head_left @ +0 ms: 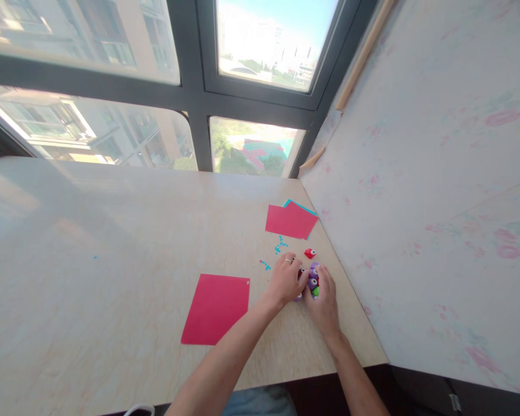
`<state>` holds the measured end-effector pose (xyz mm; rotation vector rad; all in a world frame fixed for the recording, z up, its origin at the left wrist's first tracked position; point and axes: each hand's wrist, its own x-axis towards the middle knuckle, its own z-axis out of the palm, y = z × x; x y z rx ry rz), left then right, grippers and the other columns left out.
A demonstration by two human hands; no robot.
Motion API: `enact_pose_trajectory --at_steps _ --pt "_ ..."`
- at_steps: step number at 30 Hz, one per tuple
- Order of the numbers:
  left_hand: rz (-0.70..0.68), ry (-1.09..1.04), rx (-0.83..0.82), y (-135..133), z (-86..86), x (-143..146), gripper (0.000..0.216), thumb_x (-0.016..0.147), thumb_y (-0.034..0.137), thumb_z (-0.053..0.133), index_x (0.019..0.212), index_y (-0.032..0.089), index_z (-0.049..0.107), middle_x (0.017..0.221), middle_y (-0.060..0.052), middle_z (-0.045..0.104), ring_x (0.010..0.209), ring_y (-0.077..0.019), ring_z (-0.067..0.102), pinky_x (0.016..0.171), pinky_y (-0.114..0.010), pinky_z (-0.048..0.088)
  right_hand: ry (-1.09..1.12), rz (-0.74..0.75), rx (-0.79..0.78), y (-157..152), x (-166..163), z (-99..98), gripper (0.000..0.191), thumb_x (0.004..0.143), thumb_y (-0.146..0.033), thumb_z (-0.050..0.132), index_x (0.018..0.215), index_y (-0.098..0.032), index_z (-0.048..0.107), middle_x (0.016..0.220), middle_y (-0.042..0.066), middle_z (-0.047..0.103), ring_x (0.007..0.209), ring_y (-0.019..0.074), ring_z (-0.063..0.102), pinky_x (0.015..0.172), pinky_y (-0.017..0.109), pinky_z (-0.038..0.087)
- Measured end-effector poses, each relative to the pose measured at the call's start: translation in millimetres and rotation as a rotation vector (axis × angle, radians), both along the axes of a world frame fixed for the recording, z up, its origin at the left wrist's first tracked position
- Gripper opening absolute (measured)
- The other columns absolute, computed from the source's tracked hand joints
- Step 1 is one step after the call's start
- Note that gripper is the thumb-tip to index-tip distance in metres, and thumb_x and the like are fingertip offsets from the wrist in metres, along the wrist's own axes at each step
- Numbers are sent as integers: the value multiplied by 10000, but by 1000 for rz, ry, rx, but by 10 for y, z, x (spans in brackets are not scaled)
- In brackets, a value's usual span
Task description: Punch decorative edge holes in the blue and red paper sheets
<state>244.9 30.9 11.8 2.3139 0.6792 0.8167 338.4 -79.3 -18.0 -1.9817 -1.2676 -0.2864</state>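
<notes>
A cluster of small purple, red and green pieces with white round spots (314, 283) sits on the table between my hands; they look like little craft paper punches. My left hand (287, 276), with a ring on one finger, curls over the left side of the cluster and hides part of it. From the right, my right hand (325, 297) wraps its fingers and thumb around the other side. Just beyond my fingers lies a single red punch (309, 253), apart from the rest. Tiny blue paper bits (280, 245) are scattered to the left of it.
A red paper sheet (216, 309) with a small pale spot in one corner lies left of my hands. Red and blue sheets (288, 221) overlap farther back, near the wallpapered wall (416, 202). The window frame (260, 104) borders the table's far edge.
</notes>
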Motion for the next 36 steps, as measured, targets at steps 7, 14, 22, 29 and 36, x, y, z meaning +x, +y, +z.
enact_pose_trajectory --at_steps 7,14,22,29,36 --pt "-227 110 53 28 41 -200 724 790 683 596 1327 202 531 1494 -185 409 1431 -360 279 1140 -548 253 33 37 -3 -33 36 -60 508 952 -365 471 1422 -182 409 1449 194 437 1348 305 414 1061 577 396" --pt "-494 234 193 244 107 -294 954 732 821 520 1473 240 369 1493 -172 423 1451 -394 221 1131 -569 237 -15 25 -43 -70 13 -21 453 956 -332 477 1391 -204 469 1450 180 411 1353 317 403 1060 554 410" --pt "-436 220 380 243 46 -299 589 878 459 527 1401 206 429 1285 -138 573 1313 -325 419 1053 -473 341 -42 7 -70 -172 7 58 387 936 -332 503 1305 -215 528 1302 164 525 1233 304 506 1002 529 465" --pt "-280 243 375 170 27 -259 435 884 427 505 1243 182 518 1151 -137 606 1133 -304 506 945 -447 393 -183 10 -146 -147 -4 79 271 907 -254 503 1156 -183 584 1287 182 501 1213 319 495 974 514 481" --pt "-203 319 407 143 51 -269 373 872 422 512 1159 188 561 1111 -131 600 1105 -308 495 869 -439 420 -252 7 -143 -105 64 124 144 887 -280 559 986 -186 607 1141 163 554 1068 297 537 905 475 499"
